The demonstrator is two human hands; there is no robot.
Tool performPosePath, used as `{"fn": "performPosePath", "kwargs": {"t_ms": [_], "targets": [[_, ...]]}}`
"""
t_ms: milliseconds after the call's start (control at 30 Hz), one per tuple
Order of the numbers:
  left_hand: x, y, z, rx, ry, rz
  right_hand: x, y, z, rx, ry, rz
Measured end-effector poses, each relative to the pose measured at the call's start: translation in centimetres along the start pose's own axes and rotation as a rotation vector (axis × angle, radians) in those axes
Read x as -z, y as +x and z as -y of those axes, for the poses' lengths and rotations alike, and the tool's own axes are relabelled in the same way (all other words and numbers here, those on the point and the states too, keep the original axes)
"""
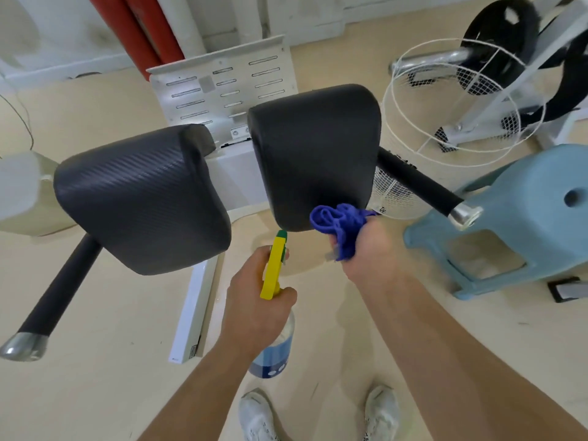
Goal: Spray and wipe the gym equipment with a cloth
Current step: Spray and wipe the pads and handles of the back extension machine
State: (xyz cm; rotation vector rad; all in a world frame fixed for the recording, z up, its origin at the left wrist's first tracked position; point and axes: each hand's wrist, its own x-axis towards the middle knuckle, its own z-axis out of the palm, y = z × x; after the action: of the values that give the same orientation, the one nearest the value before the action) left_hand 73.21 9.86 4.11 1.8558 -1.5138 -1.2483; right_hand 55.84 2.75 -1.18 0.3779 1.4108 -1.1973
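Where the hands meet: low in the centre of the frame, just under the near edge of the centre pad [315, 154].
Left hand [254, 300]: fingers curled round the neck of a spray bottle [274, 272]. Its yellow trigger head and green nozzle point up toward the pad's lower edge, and the white-and-blue body hangs below the fist.
Right hand [366, 249]: clenched on a bunched blue cloth [340, 224], which sits at the pad's lower right corner. Whether it touches cannot be told.
Gym equipment: two black cushions sit side by side, the left pad [140, 198] at left centre and the other at centre.
Handles: a black bar [416, 183] with a chrome end juts to the right, and another bar [60, 291] runs to the lower left.
Right of frame: a pale blue plastic stool [515, 218] stands on the beige floor [95, 377], with a white wire basket [445, 106] above it.
Upper centre: a white slotted metal plate [222, 87] stands behind the pads.
Bottom edge: two white shoes [257, 415].
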Motion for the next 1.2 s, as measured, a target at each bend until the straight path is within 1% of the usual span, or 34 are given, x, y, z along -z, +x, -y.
{"fn": "performPosePath", "kwargs": {"t_ms": [67, 133, 167, 233, 333, 433, 567, 667, 867, 1000, 1200], "targets": [[-1.2, 0.4, -1.0, -0.014, -0.007, 0.006, 0.4, -1.0, 2.3, 0.197, -0.094, -0.007], [-2.5, 0.6, -2.2, -0.016, -0.026, 0.002, -0.1, -2.7, 5.1, 0.428, -0.092, 0.071], [-3.1, 0.8, -2.9, -0.022, -0.038, -0.004, -0.4, -3.6, 6.4, 0.5, -0.087, 0.127], [-4.3, 1.1, -4.4, -0.037, -0.061, -0.019, -0.8, -4.6, 9.0, 0.594, -0.122, 0.203], [-6.2, 1.6, -6.8, -0.05, -0.055, -0.011, 0.0, -4.9, 11.9, 0.678, -0.134, 0.179], [-8.7, 2.2, -9.2, -0.045, -0.05, -0.042, 1.9, -4.9, 14.3, 0.666, -0.14, 0.152], [-11.6, 2.5, -11.7, 0.005, -0.084, -0.132, 4.1, -4.1, 17.0, 0.607, -0.226, 0.124], [-13.1, 2.6, -12.6, 0.035, -0.053, -0.158, 4.5, -3.7, 18.9, 0.633, -0.3, 0.151], [-14.5, 3.4, -13.9, 0.071, -0.066, -0.168, 3.3, -3.2, 21.4, 0.596, -0.434, 0.214], [-15.3, 3.8, -15.2, 0.084, 0.012, -0.188, 2.5, -2.8, 23.1, 0.579, -0.491, 0.253], [-16.8, 3.9, -17.1, 0.173, 0.176, -0.267, 3.0, -0.6, 25.4, 0.458, -0.556, 0.322]]}}
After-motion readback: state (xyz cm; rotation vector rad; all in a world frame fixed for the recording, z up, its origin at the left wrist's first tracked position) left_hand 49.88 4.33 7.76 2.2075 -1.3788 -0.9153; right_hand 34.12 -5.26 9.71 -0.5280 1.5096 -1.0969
